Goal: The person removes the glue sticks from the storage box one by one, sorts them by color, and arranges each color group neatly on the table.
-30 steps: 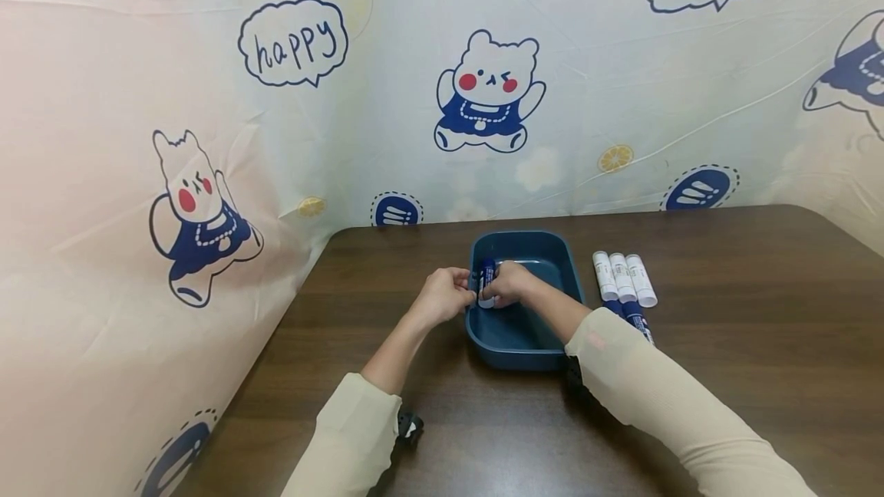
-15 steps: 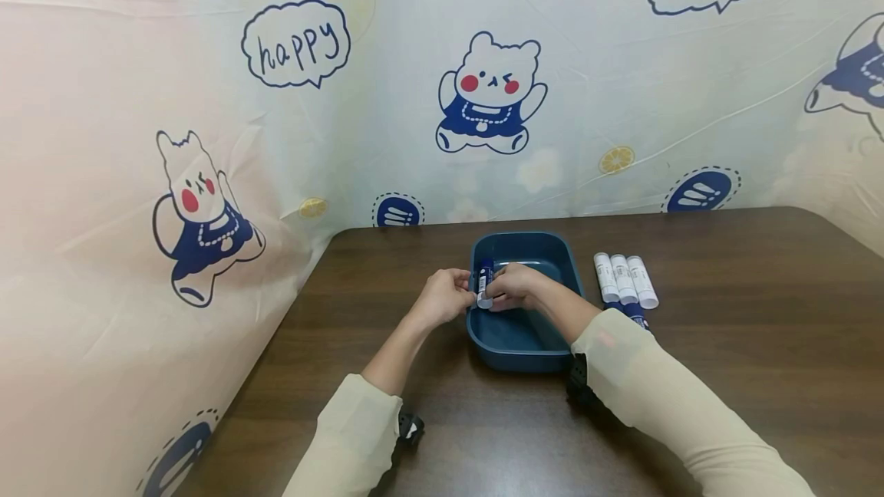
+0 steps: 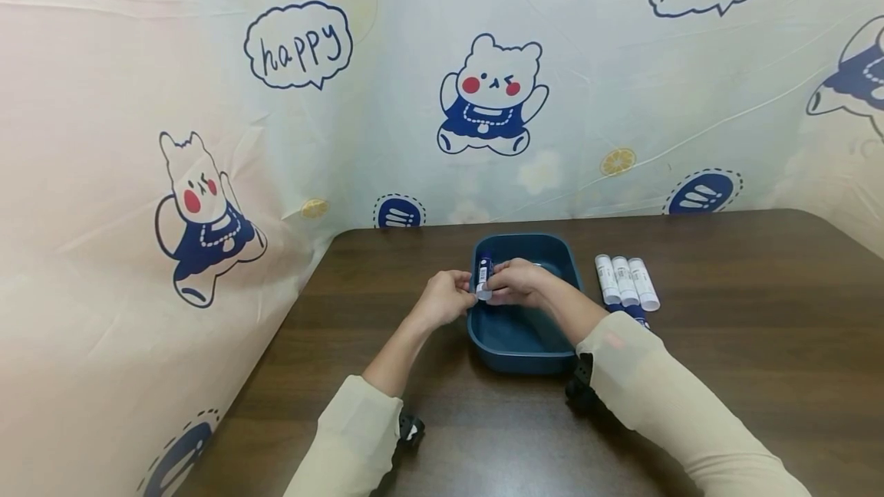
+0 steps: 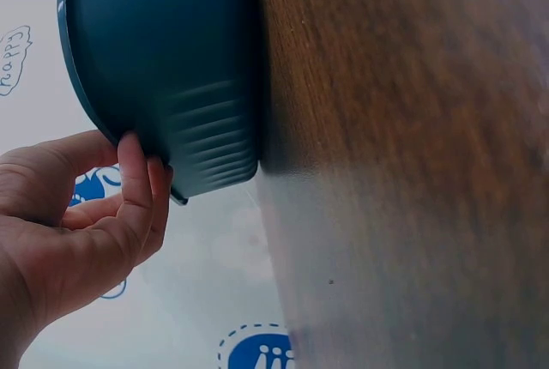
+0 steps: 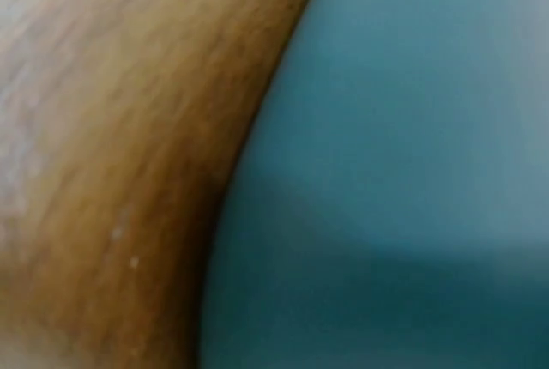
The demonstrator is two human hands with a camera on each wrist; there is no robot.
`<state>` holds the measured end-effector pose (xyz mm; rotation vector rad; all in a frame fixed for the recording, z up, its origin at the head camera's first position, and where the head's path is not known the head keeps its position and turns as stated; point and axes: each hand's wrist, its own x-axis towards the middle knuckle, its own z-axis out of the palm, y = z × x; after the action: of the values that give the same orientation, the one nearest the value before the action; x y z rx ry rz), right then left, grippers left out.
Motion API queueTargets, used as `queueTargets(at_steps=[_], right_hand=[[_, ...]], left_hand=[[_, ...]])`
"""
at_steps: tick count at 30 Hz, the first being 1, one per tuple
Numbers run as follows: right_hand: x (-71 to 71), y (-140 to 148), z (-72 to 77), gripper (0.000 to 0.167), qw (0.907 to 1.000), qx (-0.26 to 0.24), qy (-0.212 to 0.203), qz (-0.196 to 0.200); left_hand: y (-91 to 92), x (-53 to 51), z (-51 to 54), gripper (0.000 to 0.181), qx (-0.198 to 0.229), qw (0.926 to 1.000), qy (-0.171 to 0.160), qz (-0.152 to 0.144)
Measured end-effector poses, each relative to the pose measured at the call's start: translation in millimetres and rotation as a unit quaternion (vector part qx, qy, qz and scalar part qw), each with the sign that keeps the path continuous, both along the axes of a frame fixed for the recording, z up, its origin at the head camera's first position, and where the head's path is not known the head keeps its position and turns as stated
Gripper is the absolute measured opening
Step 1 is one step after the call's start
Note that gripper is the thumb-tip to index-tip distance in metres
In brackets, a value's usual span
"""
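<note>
In the head view, my left hand (image 3: 444,300) pinches the left rim of a dark teal bin (image 3: 522,363). The left wrist view shows my left fingers (image 4: 133,189) bent at the outside of the bin wall (image 4: 163,34). Over the bin's left part, my right hand (image 3: 519,283) holds a blue glue stick (image 3: 484,272) with a pale lower end, upright along the inner left wall. The right hand hides part of the bin's inside. Only the bin's blurred outer wall (image 5: 386,154) and the table show in the right wrist view.
Three white tubes (image 3: 625,281) lie side by side to the right of the bin. Blue tubes (image 3: 637,314) lie just in front of them, partly covered by my right sleeve. Behind the brown table (image 3: 387,267) hangs a printed curtain (image 3: 387,121).
My right hand has shifted its grip to the lower end of the glue stick and raised it slightly. The left hand stays on the rim. My right sleeve covers more of the blue tubes.
</note>
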<state>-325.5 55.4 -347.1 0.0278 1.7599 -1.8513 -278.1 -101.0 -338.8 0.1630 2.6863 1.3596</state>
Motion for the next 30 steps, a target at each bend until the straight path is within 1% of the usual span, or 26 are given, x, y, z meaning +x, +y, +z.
queueTargets(at_steps=[4,12,17,20,24,30], right_hand=[[0.3,2.1,3.2,0.061,0.9996,-0.026,0.006,-0.003],[0.3,2.8,6.1,0.065,0.9985,-0.043,0.032,-0.009],[0.8,2.8,7.0,0.067,0.9973,-0.058,0.042,-0.015],[2.0,3.6,8.2,0.068,0.9969,-0.062,0.045,-0.015],[5.5,5.7,10.2,0.068,0.9959,-0.073,0.052,-0.008],[13.2,14.9,14.9,0.07,0.9941,-0.09,0.061,0.001]], left_hand=[[0.4,0.1,0.5,0.041,0.002,1.0,-0.001,0.001],[0.5,0.8,1.6,0.041,0.003,1.0,-0.004,0.006],[0.7,0.9,1.5,0.041,0.002,0.9999,-0.015,0.006],[0.8,1.0,1.4,0.042,0.0,0.9999,-0.013,0.004],[0.9,0.9,0.9,0.043,-0.003,1.0,-0.007,0.004],[1.3,1.1,0.5,0.044,-0.006,0.9999,-0.007,0.006]])
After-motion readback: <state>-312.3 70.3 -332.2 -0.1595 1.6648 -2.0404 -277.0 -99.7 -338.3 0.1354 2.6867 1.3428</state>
